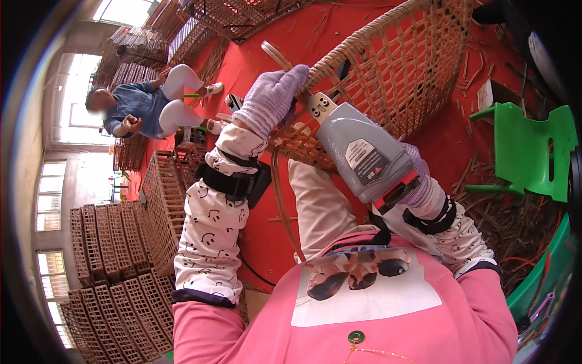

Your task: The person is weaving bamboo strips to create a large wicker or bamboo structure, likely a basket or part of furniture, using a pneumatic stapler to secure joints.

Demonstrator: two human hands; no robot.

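Note:
A large woven wicker basket [397, 73] is tilted on its side in front of me, its wrapped rim running up to the right. My left hand [270, 100], in a lilac striped glove, is closed around the near corner of that rim. My right hand [417, 179], in a matching glove, is wrapped round a grey power tool [364, 148] with a label and a red and black end; its fingers are mostly hidden behind the body. The tool's metal nose [321, 107] lies against the basket, close to the left hand. A loose cane strip [277, 206] hangs from the basket's corner.
Tall stacks of woven baskets [115, 242] stand at the left, with more at the back. A person [142, 106] sits low at the far left. To the right are a green plastic chair [527, 151], a green tub [539, 279] and cane scraps [515, 233] on the red floor.

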